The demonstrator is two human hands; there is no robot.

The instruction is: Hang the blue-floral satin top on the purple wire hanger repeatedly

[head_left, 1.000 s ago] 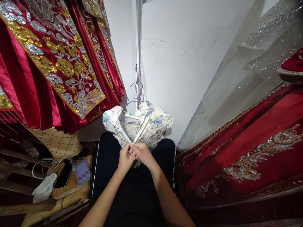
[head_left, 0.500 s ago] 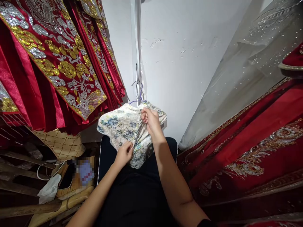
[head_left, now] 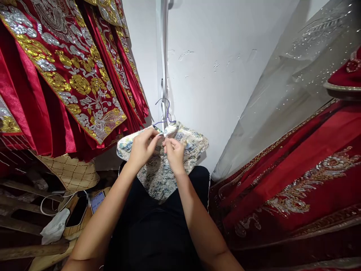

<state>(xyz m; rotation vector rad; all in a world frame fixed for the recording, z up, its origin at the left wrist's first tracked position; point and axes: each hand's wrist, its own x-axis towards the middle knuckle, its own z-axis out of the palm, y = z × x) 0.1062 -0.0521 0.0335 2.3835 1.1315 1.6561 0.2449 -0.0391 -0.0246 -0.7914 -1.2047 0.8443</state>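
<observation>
A short floral shirt point(head_left: 160, 180), cream with blue-grey and yellow flowers, hangs from a purple wire hanger point(head_left: 169, 109) in front of my lap. My left hand point(head_left: 144, 146) pinches the shirt's neckline edge just below the hanger. Right beside it, my right hand point(head_left: 174, 152) grips the other side of the front at the neckline, fingers closed. The two sets of fingertips almost meet at the middle of the collar. Any fastener between them is too small to make out. Below the hands, the front panels hang side by side down to my dark trousers.
Red gowns with gold and silver embroidery point(head_left: 81, 82) hang at the left. A beaded red gown point(head_left: 296, 195) and sheer sparkly fabric point(head_left: 304, 64) fill the right. A phone showing a timer point(head_left: 97, 201), a dark phone point(head_left: 76, 211) and white tissue point(head_left: 55, 226) lie lower left.
My left hand has moved up from the shirt's lower front to the neckline. My right hand has dropped slightly. The shirt's right side is now spread wider and its front lies flatter.
</observation>
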